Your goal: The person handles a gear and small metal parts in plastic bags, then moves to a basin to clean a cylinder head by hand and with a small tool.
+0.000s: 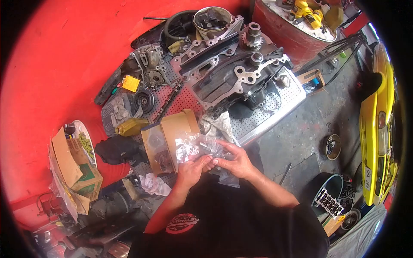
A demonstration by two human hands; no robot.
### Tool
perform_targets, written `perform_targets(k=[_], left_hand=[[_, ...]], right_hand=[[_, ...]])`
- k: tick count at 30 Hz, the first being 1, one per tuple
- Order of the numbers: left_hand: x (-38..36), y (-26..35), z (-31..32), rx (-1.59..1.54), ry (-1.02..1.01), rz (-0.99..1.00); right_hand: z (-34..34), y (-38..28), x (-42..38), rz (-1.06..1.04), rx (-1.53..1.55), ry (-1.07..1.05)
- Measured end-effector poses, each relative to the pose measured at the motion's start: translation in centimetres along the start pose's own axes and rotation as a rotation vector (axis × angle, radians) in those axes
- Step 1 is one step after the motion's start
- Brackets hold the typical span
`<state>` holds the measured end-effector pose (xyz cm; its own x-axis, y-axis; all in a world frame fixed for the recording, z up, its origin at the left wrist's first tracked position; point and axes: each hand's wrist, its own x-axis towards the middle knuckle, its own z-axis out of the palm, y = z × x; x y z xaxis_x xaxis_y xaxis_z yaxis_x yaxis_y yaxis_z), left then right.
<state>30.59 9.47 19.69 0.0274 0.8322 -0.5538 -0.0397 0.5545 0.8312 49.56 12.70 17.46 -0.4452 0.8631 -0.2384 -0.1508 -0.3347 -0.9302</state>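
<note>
A clear plastic bag with shiny small metal parts in it is held in front of my chest. My left hand pinches its near edge, thumb pointing inward. From the other side my right hand grips the same bag, thumb beside the left thumb and index finger stretched along the plastic. What exactly the parts are, I cannot tell. Just beyond my hands, an open cardboard box overlaps the bag in this view. A crumpled pale rag lies past my right hand.
A large engine block rests on a perforated metal bench. Around it are a camshaft, a pulley and a yellow oil bottle. Another cardboard box stands left. A yellow car is at right.
</note>
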Motion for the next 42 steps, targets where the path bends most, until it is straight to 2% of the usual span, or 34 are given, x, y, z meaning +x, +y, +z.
perform_targets(k=[2, 5, 8, 12, 14, 17, 20, 23, 24, 25, 26, 29, 33, 37, 42], left_hand=[[-0.4, 0.9, -0.2, 0.123, 0.062, -0.022], [-0.4, 1.3, -0.4, -0.120, 0.063, 0.120], [-0.3, 0.6, -1.8, -0.408, -0.045, 0.148], [-0.7, 2.4, -1.6, -0.725, -0.183, 0.148], [-0.3, 2.6, -1.0, -0.720, -0.110, 0.150], [0.4, 2.0, -0.7, -0.662, -0.045, 0.184], [0.9, 2.4, -0.2, -0.682, -0.068, 0.197], [1.5, 3.4, 0.1, -0.676, -0.101, 0.230], [1.6, 3.6, 0.0, -0.662, -0.097, 0.241], [1.9, 4.1, 0.0, -0.669, -0.127, 0.250], [2.0, 4.5, -0.1, -0.658, -0.145, 0.262], [3.3, 4.5, -0.4, -0.655, -0.210, 0.300], [4.1, 4.6, -0.2, -0.687, -0.318, 0.308], [4.4, 4.9, -0.1, -0.626, -0.224, 0.315], [4.3, 4.9, -0.8, -0.659, -0.222, 0.320]], right_hand=[[0.7, 0.3, 0.2, -0.075, -0.085, 0.043], [1.4, 0.7, 0.5, -0.192, -0.085, 0.123], [1.6, 0.6, 1.2, -0.413, -0.250, 0.188], [1.6, -1.5, 1.5, -0.664, -0.659, 0.168], [1.6, -1.9, 1.6, -0.765, -0.843, 0.126], [1.5, -3.1, 1.2, -0.770, -1.028, 0.044], [1.4, -3.2, 1.1, -0.698, -0.996, 0.065], [1.4, -3.1, 1.1, -0.637, -0.694, 0.197], [0.9, -2.8, 0.9, -0.548, -0.690, 0.235], [1.0, -3.1, 0.5, -0.381, -0.494, 0.269], [1.4, -4.2, 0.2, -0.090, -0.166, 0.294], [0.5, -4.0, 0.8, 0.051, 0.214, 0.259], [0.5, -4.4, 1.2, 0.103, 0.103, 0.308], [0.8, -4.4, 1.5, 0.087, 0.115, 0.333], [1.2, -3.9, 1.5, 0.057, 0.150, 0.295]])
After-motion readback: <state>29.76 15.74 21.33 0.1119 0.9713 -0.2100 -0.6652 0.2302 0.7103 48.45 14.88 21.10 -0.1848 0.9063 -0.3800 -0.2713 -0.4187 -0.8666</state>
